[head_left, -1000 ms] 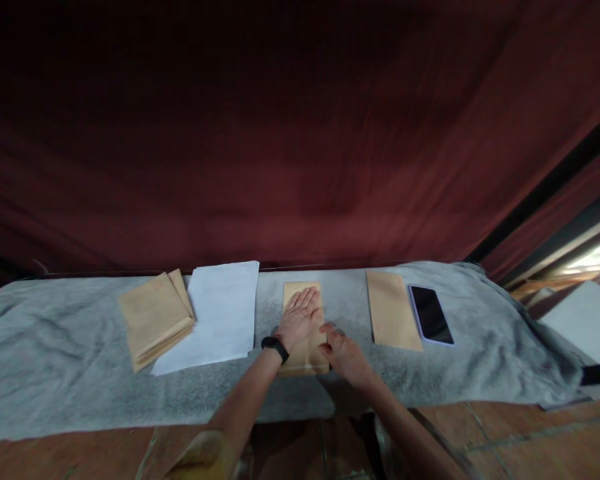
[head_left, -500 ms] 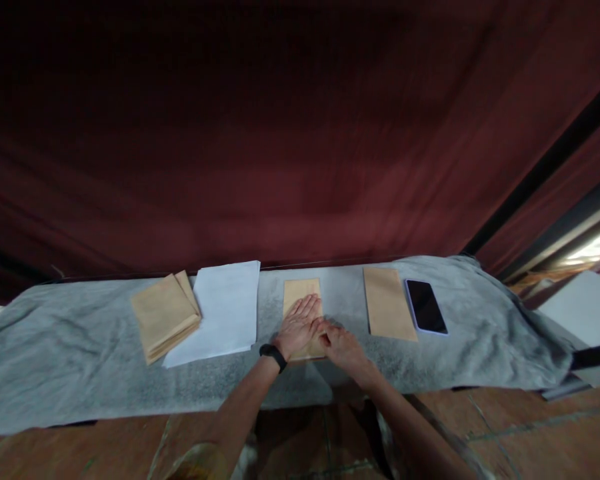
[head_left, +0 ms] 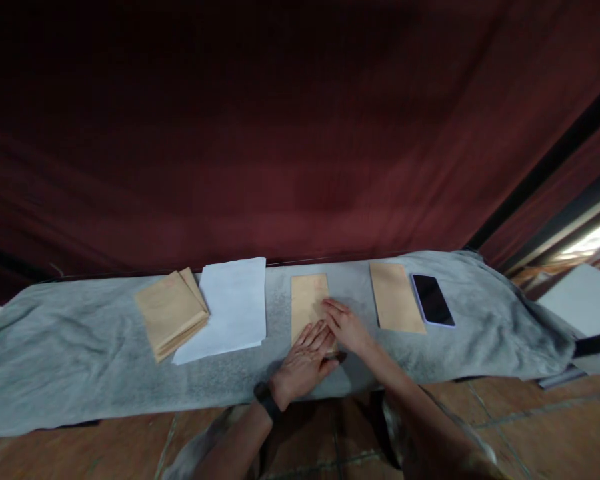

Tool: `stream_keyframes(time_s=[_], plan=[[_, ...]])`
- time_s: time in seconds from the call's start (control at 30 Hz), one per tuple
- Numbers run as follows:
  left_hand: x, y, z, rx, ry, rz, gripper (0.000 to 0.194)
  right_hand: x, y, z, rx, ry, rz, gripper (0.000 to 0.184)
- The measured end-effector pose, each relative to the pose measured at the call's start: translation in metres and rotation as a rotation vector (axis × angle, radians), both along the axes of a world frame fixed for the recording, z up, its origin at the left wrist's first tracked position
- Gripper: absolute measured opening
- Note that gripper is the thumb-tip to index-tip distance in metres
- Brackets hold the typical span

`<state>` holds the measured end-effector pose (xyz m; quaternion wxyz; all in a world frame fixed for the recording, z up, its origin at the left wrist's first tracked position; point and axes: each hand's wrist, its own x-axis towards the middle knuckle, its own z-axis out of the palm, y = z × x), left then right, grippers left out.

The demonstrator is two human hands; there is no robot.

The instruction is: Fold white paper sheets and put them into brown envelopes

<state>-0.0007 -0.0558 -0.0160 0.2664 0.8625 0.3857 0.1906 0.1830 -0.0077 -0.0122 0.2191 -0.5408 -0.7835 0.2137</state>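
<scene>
A brown paper envelope [head_left: 307,297] lies flat on the grey cloth in front of me. My left hand [head_left: 305,357], with a black band on its wrist, rests palm down over the near end of the envelope, fingers stretched out. Along the right edge, my right hand [head_left: 344,325] lies on the same envelope, its fingers extended and touching the left hand's fingertips. The envelope's near part is hidden beneath both hands. Neither hand grips anything.
On the left, a stack of brown envelopes [head_left: 173,310] overlaps a pile of white paper sheets [head_left: 235,307]. To the right lie another brown envelope [head_left: 396,297] and a phone [head_left: 433,300]. Grey cloth [head_left: 95,353] covers the long surface, with a dark red curtain [head_left: 300,187] behind.
My left hand has slid toward me to the envelope's near end. The right hand has gone from pinched fingers at the edge to lying flat, slightly farther up.
</scene>
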Motion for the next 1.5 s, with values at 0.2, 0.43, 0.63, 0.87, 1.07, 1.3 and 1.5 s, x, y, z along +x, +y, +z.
stream_keyframes(time_s=[0.2, 0.43, 0.63, 0.87, 1.07, 1.3, 1.5], plan=[[-0.004, -0.002, 0.000, -0.028, -0.066, 0.000, 0.041, -0.010, 0.017, -0.020, 0.025, -0.185, 0.052, 0.055], [-0.005, 0.002, 0.004, -0.019, -0.172, -0.005, 0.036, -0.021, 0.053, -0.021, 0.056, -0.302, -0.046, 0.057], [-0.011, 0.000, 0.005, 0.056, -0.065, -0.031, 0.043, -0.025, 0.055, -0.031, 0.149, -0.355, -0.107, 0.058], [-0.008, 0.003, 0.000, 0.133, 0.044, -0.020, 0.042, -0.004, 0.019, -0.039, 0.146, -0.430, 0.011, 0.058], [-0.006, 0.003, -0.019, 0.204, 0.058, 0.074, 0.043, 0.011, -0.017, -0.040, 0.066, -0.363, 0.053, 0.058], [-0.015, -0.001, -0.025, 0.294, 0.040, 0.150, 0.036, 0.025, -0.072, -0.043, 0.080, -0.303, 0.076, 0.052], [-0.015, -0.005, -0.018, 0.318, 0.062, 0.170, 0.034, 0.020, -0.071, -0.034, 0.051, -0.258, 0.041, 0.055]])
